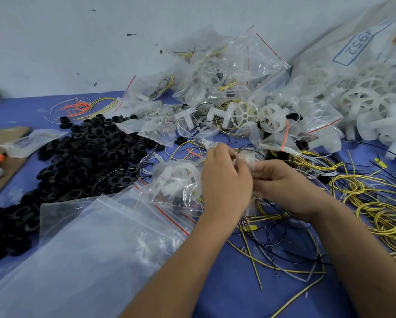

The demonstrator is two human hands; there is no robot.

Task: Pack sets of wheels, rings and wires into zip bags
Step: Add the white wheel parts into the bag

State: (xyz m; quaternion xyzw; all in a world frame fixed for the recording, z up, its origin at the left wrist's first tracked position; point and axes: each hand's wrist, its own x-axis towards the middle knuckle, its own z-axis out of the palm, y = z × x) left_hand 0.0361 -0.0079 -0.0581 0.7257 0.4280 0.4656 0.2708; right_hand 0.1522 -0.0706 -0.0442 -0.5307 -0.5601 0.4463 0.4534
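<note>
Clear zip bag (246, 158) was pinched by both hands, left hand (225, 182) and right hand (282, 182), fingers curled tight, black rings (82, 157) at nine o'clock.

A clear zip bag (181, 180) holding white wheels is held at centre, its mouth pinched between the left hand (224, 180) and right hand (282, 182). Black rings (82, 161) are heaped on the counter (227, 283) to the left. Yellow and black wires (376, 203) are tangled to the right. Loose white wheels (364, 102) are piled at far right. Filled bags (215, 74) are stacked behind. Empty bags (114, 223) with red seal lines lie flat in front.
</note>
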